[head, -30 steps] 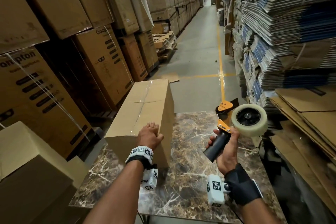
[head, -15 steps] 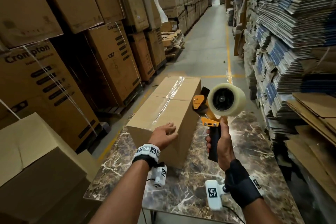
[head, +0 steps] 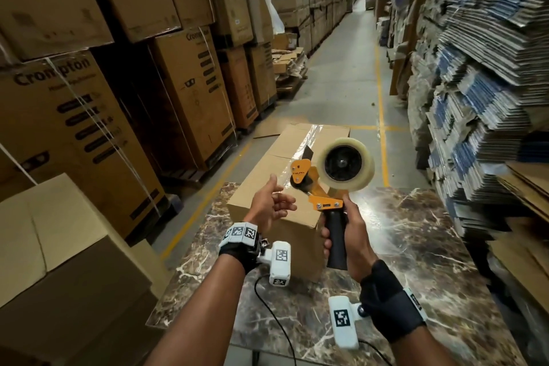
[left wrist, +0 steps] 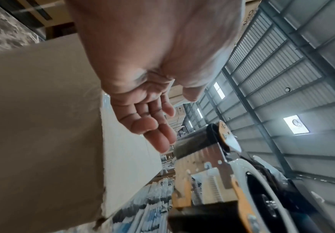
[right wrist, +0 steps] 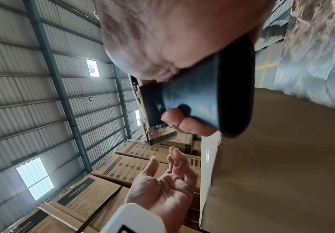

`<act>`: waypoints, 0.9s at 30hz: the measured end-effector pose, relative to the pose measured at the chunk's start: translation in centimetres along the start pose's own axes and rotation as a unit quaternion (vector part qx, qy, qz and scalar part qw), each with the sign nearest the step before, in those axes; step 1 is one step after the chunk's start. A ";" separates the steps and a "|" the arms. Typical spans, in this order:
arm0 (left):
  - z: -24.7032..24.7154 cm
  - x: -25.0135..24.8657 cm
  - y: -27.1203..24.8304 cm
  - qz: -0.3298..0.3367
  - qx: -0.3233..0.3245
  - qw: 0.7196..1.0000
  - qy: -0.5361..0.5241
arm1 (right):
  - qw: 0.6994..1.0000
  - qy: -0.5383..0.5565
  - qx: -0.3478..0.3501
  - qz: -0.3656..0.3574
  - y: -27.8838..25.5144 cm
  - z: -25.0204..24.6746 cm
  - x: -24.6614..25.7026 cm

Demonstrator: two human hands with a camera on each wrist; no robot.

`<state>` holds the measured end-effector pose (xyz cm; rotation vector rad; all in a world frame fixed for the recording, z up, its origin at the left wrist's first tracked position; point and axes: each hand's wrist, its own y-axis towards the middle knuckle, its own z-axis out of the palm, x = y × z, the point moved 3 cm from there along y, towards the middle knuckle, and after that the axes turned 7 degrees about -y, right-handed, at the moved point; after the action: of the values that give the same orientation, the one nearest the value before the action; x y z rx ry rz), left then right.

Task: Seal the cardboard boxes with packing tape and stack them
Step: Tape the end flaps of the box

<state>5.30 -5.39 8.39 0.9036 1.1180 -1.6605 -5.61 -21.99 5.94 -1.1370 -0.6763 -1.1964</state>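
Right hand [head: 346, 235] wraps tape dispenser [head: 332, 178] handle, held upright over cardboard box [head: 285, 181] on marble table [head: 416, 246]. Left hand [head: 269, 205] loose, fingers spread, holding nothing, just beside dispenser's front. Left-wrist view alone shows the serrated blade [left wrist: 200, 153]; head view alone, the tape strip along the box top.

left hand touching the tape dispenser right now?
Apart. In the right wrist view the left hand is open, background visible between its fingers and the tape dispenser.
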 end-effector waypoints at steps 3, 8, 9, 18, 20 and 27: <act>0.3 -0.6 -0.1 -0.021 0.030 0.997 -0.066 | 1.000 0.001 -0.007 0.001 0.6 0.6 0.2; 1.5 -1.6 0.2 -0.051 0.088 0.978 -0.181 | 0.999 0.040 0.000 -0.015 1.4 1.6 0.8; 1.7 -1.8 0.2 -0.058 0.096 0.973 -0.200 | 0.999 0.044 0.004 -0.019 1.6 1.8 0.9; 0.0 -2.8 1.7 -0.084 0.158 0.951 -0.252 | 0.998 0.053 0.017 -0.038 2.4 3.1 2.1; -0.2 -3.1 1.9 -0.066 0.158 0.950 -0.262 | 0.998 0.053 0.021 -0.041 2.6 3.6 2.2; -0.7 -3.8 2.1 -0.030 0.169 0.959 -0.226 | 0.998 0.036 0.029 -0.049 3.2 5.1 2.2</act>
<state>8.57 -3.99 11.02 0.6469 0.5650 -2.0175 -1.20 -18.15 8.62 -1.0175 -0.7134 -1.2865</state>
